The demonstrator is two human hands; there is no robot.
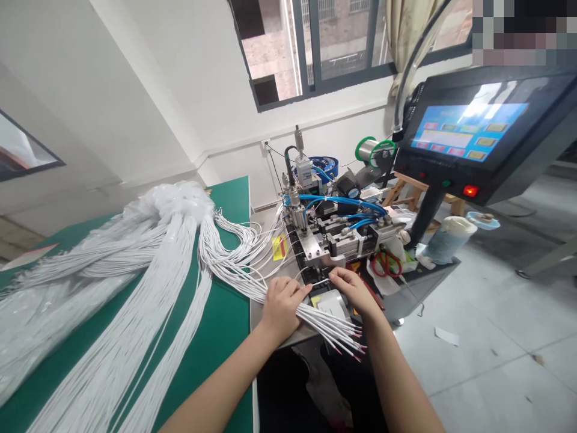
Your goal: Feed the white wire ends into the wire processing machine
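Walls [202, 90] are white and plain, with an outlet [265, 144] set low beneath the window. The window [318, 48] has dark grey framing and faces a building with barred openings; a beige curtain [406, 36] hangs at its right. A green-topped table [238, 189] stands at left. The floor [491, 307] is pale tile, bearing a white paper scrap [446, 336]. Lighting is bright.
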